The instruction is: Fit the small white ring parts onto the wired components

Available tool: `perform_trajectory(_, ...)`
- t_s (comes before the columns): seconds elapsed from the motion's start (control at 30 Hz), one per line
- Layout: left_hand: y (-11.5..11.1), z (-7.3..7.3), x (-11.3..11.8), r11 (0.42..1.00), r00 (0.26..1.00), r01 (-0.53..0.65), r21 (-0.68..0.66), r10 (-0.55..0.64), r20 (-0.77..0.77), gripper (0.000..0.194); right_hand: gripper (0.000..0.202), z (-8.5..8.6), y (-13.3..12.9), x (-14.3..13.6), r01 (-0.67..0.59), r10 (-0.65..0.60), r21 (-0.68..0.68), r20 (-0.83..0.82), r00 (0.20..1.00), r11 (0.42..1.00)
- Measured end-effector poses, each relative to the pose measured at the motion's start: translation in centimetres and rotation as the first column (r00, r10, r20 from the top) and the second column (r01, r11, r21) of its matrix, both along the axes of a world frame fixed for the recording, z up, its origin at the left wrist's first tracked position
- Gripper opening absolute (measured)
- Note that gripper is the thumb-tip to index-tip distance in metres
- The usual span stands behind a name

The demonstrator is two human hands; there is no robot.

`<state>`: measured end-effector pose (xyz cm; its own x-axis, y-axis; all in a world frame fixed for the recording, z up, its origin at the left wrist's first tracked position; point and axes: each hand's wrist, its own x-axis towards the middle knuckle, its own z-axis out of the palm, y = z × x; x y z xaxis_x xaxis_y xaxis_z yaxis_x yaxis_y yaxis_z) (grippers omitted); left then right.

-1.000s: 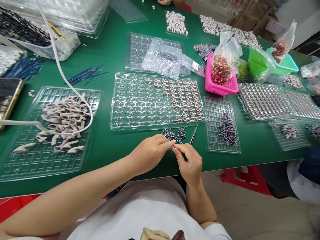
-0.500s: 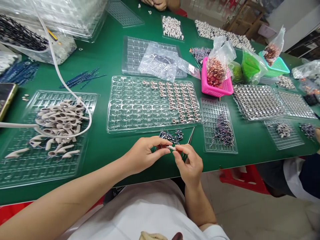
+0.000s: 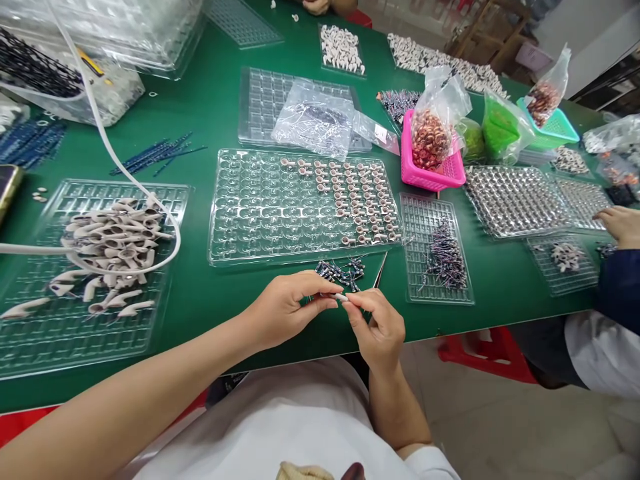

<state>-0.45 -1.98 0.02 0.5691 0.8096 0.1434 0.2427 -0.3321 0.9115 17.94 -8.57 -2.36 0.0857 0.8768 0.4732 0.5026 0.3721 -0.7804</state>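
Between my two hands is a small white earbud shell (image 3: pixel 341 297), mostly covered by fingertips. My left hand (image 3: pixel 293 307) pinches one end of it between thumb and fingers. At its other end, my right hand (image 3: pixel 376 327) grips it with thumb and forefinger. Just beyond the fingers lie a small pile of dark wired parts (image 3: pixel 340 272) and metal tweezers (image 3: pixel 381 270). A clear plastic tray (image 3: pixel 260 220) sits behind them, its right-hand pockets filled with earbud shells. On the left, a heap of earbud shells (image 3: pixel 117 233) rests on another clear tray (image 3: pixel 130 340).
A white cable (image 3: pixel 107 120) loops over the left heap. To the right are a tray of thin wired parts (image 3: pixel 443 257), a pink basket (image 3: pixel 433 175) and filled trays (image 3: pixel 515 200). A co-worker's hand (image 3: pixel 620 225) reaches in from the right edge.
My hands keep their pinch on the earbud shell with only a slight shift. The co-worker's hand has come further into view at right. The view has moved a little.
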Motion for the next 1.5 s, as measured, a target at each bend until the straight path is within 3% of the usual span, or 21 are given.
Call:
perform_trajectory(0.23, 0.0, -0.2, 0.0, 0.999, 1.0, -0.006, 0.033, 0.006, 0.0, 0.018, 0.024, 0.0, 0.1, -0.1, -0.026, 0.026, 0.024, -0.01, 1.0, 0.999)
perform_trajectory(0.4, -0.3, 0.2, 0.1, 0.999, 0.996, -0.049, 0.002, 0.049, -0.08, 0.025, 0.009, 0.2, -0.1, -0.3, 0.05, -0.052, -0.09, -0.024, 0.998, 0.995)
perform_trajectory(0.53, -0.3, 0.2, 0.1, 0.988, 0.991, -0.036, 0.151, 0.056, -0.125, 0.01, 0.007, 0.1, -0.1, -0.3, 0.103, -0.103, -0.137, 0.007, 0.995, 0.985)
perform_trajectory(0.67, -0.4, 0.0, 0.3, 0.937, 0.989, -0.001, 0.35, 0.052, -0.138, 0.016, 0.009, 0.0, 0.0, -0.2, 0.137, -0.131, -0.098, 0.065, 0.989, 0.986)
perform_trajectory(0.83, -0.9, 1.7, -0.4, 0.87, 0.918, 0.095, 0.484, 0.111, -0.38, 0.025, 0.005, -0.1, -0.1, 0.1, 0.012, -0.002, -0.087, 0.12, 0.993, 0.996)
perform_trajectory(0.9, -0.7, 2.9, -2.0, 0.869, 0.87, 0.081, 0.489, 0.178, -0.46, 0.026, 0.006, -0.4, 0.1, 0.3, -0.042, 0.053, -0.085, 0.128, 0.99, 0.996)
perform_trajectory(1.0, -0.2, 4.5, -6.4, 0.862, 0.779, -0.065, 0.502, 0.359, -0.514, 0.024, 0.01, -0.8, 0.3, 0.5, -0.075, 0.082, -0.06, 0.12, 0.989, 0.995)
perform_trajectory(1.1, 0.1, 5.0, -12.1, 0.784, 0.603, -0.258, 0.565, 0.587, -0.54, 0.023, 0.01, -0.7, 0.3, 0.4, -0.092, 0.096, -0.043, 0.1, 0.99, 0.995)
perform_trajectory(1.17, 0.4, 4.8, -15.1, 0.727, 0.464, -0.303, 0.616, 0.677, -0.571, 0.025, 0.01, -0.5, 0.3, 0.2, -0.107, 0.11, -0.039, 0.087, 0.99, 0.993)
perform_trajectory(1.23, 0.9, 4.3, -16.4, 0.662, 0.399, -0.306, 0.685, 0.742, -0.539, 0.03, 0.01, -0.3, 0.4, 0.0, -0.125, 0.128, -0.04, 0.076, 0.989, 0.991)
perform_trajectory(1.27, 1.3, 4.1, -16.3, 0.649, 0.406, -0.302, 0.698, 0.75, -0.522, 0.033, 0.01, -0.2, 0.5, -0.1, -0.13, 0.133, -0.041, 0.072, 0.989, 0.991)
perform_trajectory(1.33, 2.0, 3.8, -14.4, 0.677, 0.498, -0.283, 0.679, 0.709, -0.499, 0.038, 0.011, -0.1, 0.6, -0.2, -0.128, 0.131, -0.038, 0.065, 0.989, 0.991)
perform_trajectory(1.43, 3.3, 3.5, -8.7, 0.819, 0.728, -0.173, 0.547, 0.48, -0.49, 0.036, 0.01, -0.1, 0.6, -0.2, -0.118, 0.12, -0.034, 0.057, 0.991, 0.992)
perform_trajectory(1.5, 4.5, 3.4, -4.1, 0.882, 0.831, -0.053, 0.469, 0.3, -0.469, 0.031, 0.01, -0.1, 0.4, -0.1, -0.117, 0.12, -0.044, 0.054, 0.991, 0.992)
